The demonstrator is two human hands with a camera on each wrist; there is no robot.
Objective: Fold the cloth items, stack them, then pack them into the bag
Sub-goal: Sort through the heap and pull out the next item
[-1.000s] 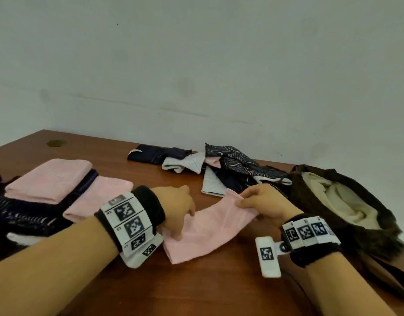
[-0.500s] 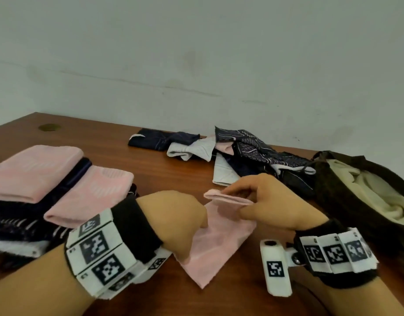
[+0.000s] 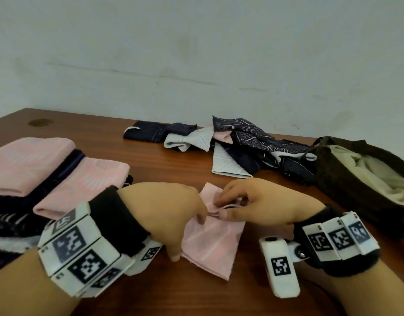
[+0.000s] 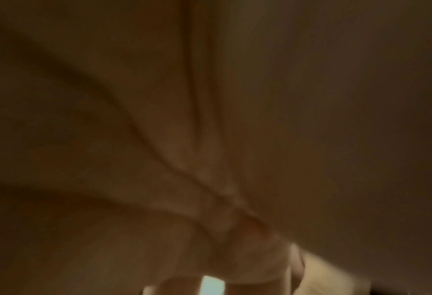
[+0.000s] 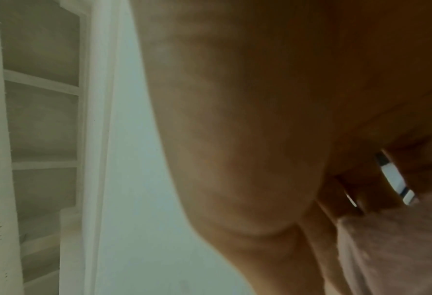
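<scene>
1. A small pale pink knitted cloth [image 3: 215, 245] is lying on the brown wooden table [image 3: 150, 160], near its front edge, its far end doubled back over the rest.
2. The right hand [image 3: 262, 206] is pinching the folded-over edge between thumb and fingers.
3. The left hand [image 3: 166, 210] is gripping the same fold from the other side, fingers curled down onto the cloth.
4. To the left, a stack of folded pink and navy patterned cloths [image 3: 43, 174] is sitting on the table.
5. Beyond, a loose heap of navy, grey and pink cloths [image 3: 242, 147] is waiting unfolded.
6. At right, a dark brown bag with a cream lining [image 3: 355, 179] is gaping open.
</scene>
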